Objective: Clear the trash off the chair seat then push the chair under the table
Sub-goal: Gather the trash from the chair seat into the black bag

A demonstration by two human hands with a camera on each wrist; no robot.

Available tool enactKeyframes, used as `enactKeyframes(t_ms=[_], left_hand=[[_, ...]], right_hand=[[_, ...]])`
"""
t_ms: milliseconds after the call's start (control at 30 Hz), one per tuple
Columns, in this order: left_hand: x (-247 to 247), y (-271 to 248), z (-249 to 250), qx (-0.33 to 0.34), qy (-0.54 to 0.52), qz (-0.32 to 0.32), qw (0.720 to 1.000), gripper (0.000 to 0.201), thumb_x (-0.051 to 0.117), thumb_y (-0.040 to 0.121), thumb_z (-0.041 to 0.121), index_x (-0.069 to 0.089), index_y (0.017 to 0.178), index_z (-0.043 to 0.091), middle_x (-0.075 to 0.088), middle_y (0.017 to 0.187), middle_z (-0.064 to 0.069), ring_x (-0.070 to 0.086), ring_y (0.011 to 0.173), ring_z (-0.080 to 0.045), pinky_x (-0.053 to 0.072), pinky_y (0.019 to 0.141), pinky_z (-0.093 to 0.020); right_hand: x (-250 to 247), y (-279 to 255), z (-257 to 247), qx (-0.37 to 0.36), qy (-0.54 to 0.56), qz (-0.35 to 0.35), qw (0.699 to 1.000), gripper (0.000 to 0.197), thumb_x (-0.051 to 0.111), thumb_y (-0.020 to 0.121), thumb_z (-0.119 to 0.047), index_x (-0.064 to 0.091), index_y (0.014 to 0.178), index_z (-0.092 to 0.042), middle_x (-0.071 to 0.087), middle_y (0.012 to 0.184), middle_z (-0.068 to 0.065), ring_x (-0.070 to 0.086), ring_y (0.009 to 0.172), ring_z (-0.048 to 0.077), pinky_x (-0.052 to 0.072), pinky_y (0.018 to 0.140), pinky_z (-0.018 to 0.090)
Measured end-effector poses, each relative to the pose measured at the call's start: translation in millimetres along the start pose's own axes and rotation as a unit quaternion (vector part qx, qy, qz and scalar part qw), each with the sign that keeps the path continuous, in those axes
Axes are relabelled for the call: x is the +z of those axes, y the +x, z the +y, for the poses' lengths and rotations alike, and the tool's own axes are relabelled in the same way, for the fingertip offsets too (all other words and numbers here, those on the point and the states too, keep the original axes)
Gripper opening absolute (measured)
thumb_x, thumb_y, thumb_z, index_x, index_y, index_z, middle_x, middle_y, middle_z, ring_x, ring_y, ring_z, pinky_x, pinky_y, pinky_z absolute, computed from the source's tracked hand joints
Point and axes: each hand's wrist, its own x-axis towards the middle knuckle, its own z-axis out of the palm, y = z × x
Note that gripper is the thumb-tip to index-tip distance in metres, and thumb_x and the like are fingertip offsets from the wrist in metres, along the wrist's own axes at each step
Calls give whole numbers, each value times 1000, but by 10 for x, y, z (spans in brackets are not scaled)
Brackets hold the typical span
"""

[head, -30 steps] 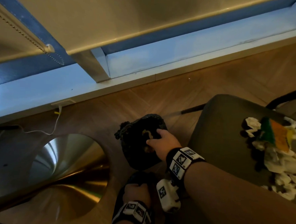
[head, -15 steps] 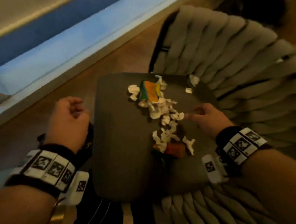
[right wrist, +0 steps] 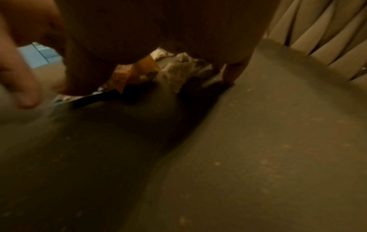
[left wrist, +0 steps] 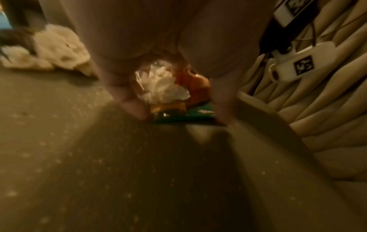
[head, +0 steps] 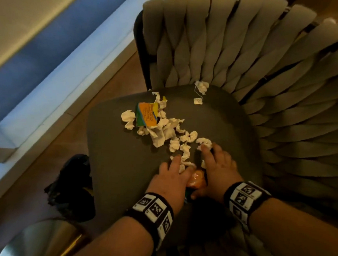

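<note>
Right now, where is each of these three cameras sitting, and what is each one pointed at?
Head: worn on the head, looking down on the chair seat strewn with paper scraps; both forearms, left hand and right hand show.
Left wrist: low over the seat, facing along the left hand at an orange wrapper.
Right wrist: low, looking along the right hand across the seat.
Shared: all three show the orange wrapper between the hands.

Orange wrapper (head: 195,181) mostly hidden between both hands; wrist views blurred; chair back (head: 266,54) cut off top and right.
</note>
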Motion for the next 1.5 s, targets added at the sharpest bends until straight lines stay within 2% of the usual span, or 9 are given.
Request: enactKeyframes(t_ms=[133, 367, 567, 800, 1000, 1200, 1333, 1433, 1500], left_hand=[[12, 100, -52, -16, -37, 27, 999, 65, 61, 90, 18, 27, 142, 36, 16, 152, -3, 26, 131, -32, 43, 100, -44], [-100, 149, -118, -61, -137, 35, 988, 40, 53, 91, 9, 48, 126, 26, 46, 132, -2, 46, 119, -25, 45, 98, -39], [-131, 86, -169, -66, -157, 8, 985, 43, 60, 89, 12, 51, 128, 28, 48, 133, 1, 48, 121, -21, 45, 101, -37], [-119, -110, -351, -38, -182, -7, 982, 40, 59, 90, 16, 51, 126, 32, 48, 132, 5, 47, 120, -16, 43, 102, -32], [-73, -266, -475, -48, -241, 38, 968, 42, 61, 90, 19, 52, 127, 36, 47, 131, 12, 48, 118, -10, 44, 103, -30], [-11, -365, -520, -43, -252, 77, 964, 34, 58, 89, 16, 57, 120, 31, 50, 120, 11, 52, 108, -10, 45, 94, -24], [-17, -425, -630, -51, -264, 93, 959, 31, 59, 90, 20, 58, 118, 34, 49, 115, 13, 52, 103, -6, 47, 89, -21], [-7, -494, -709, -69, -268, 118, 954, 29, 60, 90, 22, 58, 116, 35, 50, 112, 13, 53, 97, -4, 46, 83, -18], [4, -536, -748, -75, -267, 120, 953, 29, 61, 90, 23, 57, 116, 35, 50, 112, 14, 53, 95, -4, 45, 80, -17]], right_hand=[[23, 97, -59, -60, 47, 61, 995, 88, 68, 79, -49, 21, 150, -27, 13, 157, 9, 22, 141, 30, 24, 114, 42], [-137, 174, -100, -117, 113, 29, 986, 22, 54, 91, -16, 61, 110, -25, 46, 124, 0, 53, 104, 19, 47, 89, 31], [-517, 241, 47, -24, 242, 147, 959, 19, 60, 91, -15, 60, 96, -34, 46, 107, -7, 51, 92, 10, 37, 70, 17], [-1242, 885, -160, -34, 218, 296, 929, 18, 57, 93, -14, 63, 110, -20, 49, 128, 4, 54, 105, 20, 41, 87, 27], [-1423, 1287, -364, -59, 35, 182, 981, 49, 67, 87, -37, 55, 130, -16, 41, 147, 6, 45, 128, 29, 42, 106, 45], [-1346, 1251, -382, -112, -76, 198, 971, 26, 54, 89, -5, 65, 112, -3, 63, 117, 21, 61, 104, 37, 49, 83, 40], [-1387, 1163, -324, -87, 8, 187, 979, 24, 54, 87, -6, 67, 107, -8, 66, 112, 15, 62, 104, 32, 45, 78, 32], [-1292, 895, -326, -49, 98, 144, 983, 24, 57, 90, -7, 65, 112, -14, 61, 116, 7, 58, 109, 27, 48, 90, 33], [-1035, 598, -292, -51, 158, 108, 980, 20, 59, 90, -10, 62, 105, -24, 59, 110, -2, 58, 98, 16, 51, 86, 32]])
